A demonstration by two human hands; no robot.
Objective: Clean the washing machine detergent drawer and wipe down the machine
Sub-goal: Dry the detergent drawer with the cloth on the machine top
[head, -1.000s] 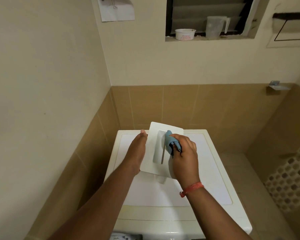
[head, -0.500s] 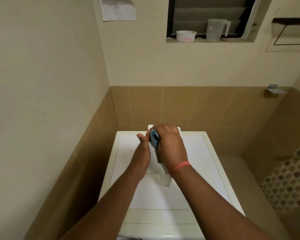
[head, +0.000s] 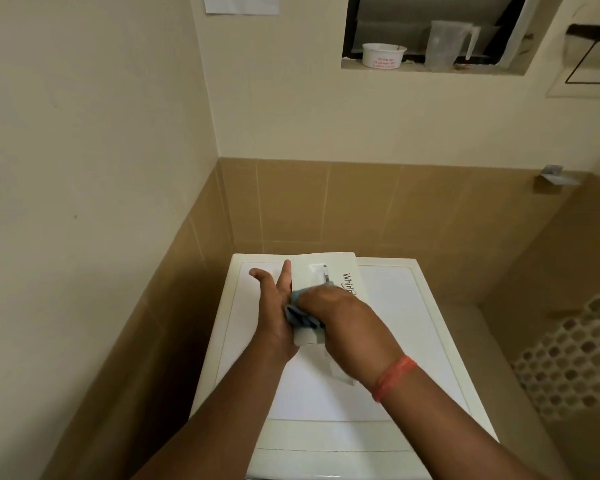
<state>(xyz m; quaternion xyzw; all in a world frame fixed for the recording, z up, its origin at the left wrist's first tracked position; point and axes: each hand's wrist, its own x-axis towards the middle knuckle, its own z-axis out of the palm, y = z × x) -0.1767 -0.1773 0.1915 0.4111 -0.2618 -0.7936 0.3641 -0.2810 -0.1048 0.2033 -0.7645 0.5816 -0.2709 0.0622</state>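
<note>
The white detergent drawer (head: 329,271), with a Whirlpool logo on its front panel, is held above the top of the white washing machine (head: 413,341). My left hand (head: 274,306) braces the drawer's left side with its fingers spread along it. Pressed against the drawer's lower part is a blue cloth (head: 300,313), which my right hand (head: 347,323) grips. The hands hide the drawer's near end. A red thread band circles my right wrist.
The machine stands in a corner, with the tiled wall close on the left and behind. A window ledge above holds a white tub (head: 383,55) and a clear measuring jug (head: 447,45). Tiled floor (head: 520,393) lies to the right of the machine.
My right hand has slid the cloth from the drawer's far end toward its near end. The drawer has tilted flatter, its logo panel now showing. My left fingers have spread.
</note>
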